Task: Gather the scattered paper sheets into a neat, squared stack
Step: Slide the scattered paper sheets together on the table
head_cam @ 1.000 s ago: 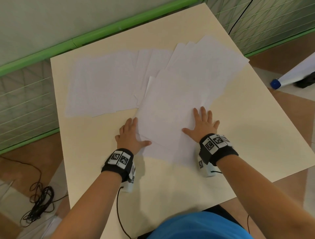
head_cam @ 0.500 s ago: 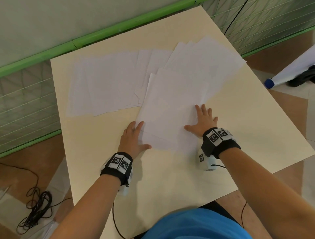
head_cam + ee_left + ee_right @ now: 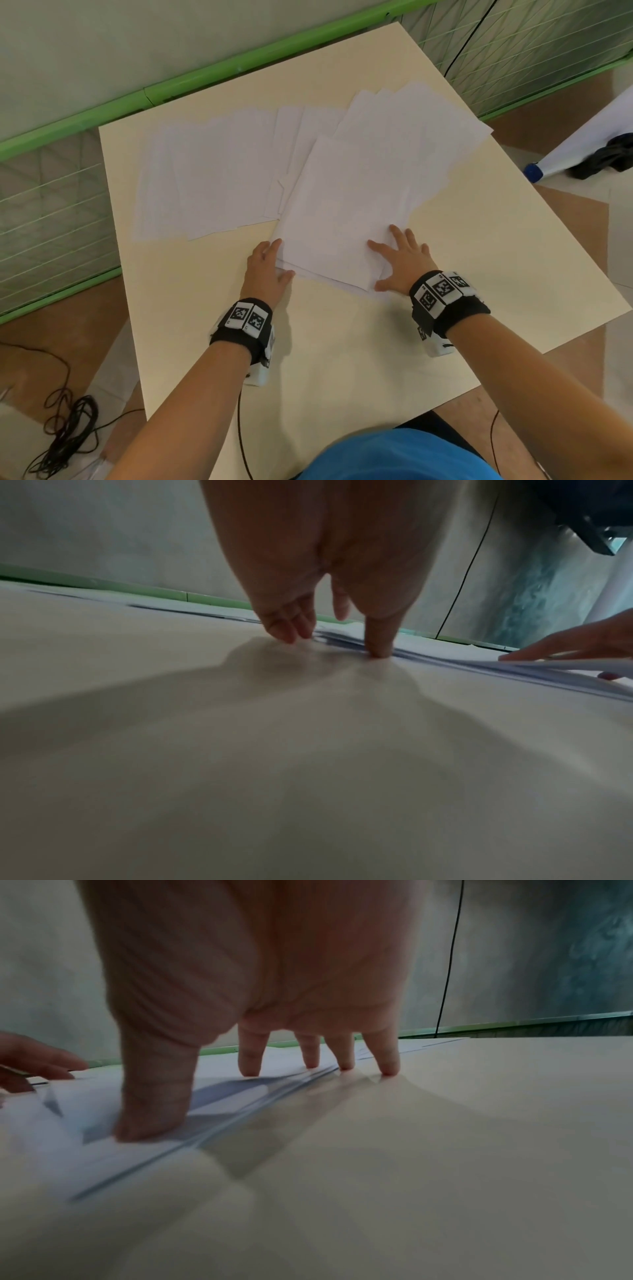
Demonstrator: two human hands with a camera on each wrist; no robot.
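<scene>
White paper sheets lie fanned across the cream table (image 3: pixel 342 359). A loose pile of sheets (image 3: pixel 346 209) sits in the middle, more sheets (image 3: pixel 205 174) spread out to the left, and others (image 3: pixel 421 126) fan toward the far right corner. My left hand (image 3: pixel 265 270) rests with straight fingers against the pile's near left corner, thumb (image 3: pixel 378 639) at its edge. My right hand (image 3: pixel 400 260) lies flat with spread fingers on the pile's near right edge; its fingertips (image 3: pixel 250 1066) press the paper (image 3: pixel 103 1123).
A green rail (image 3: pixel 205 78) and mesh panels border the table's far side. A white rolled sheet with a blue cap (image 3: pixel 534 171) and a dark object (image 3: pixel 606 157) lie on the floor at right. Black cable (image 3: pixel 65 435) is coiled on the floor at left.
Both hands have slid the middle pile away from me and a little left. The right hand moved from the top of the pile to its right edge; the left stays at the left corner.
</scene>
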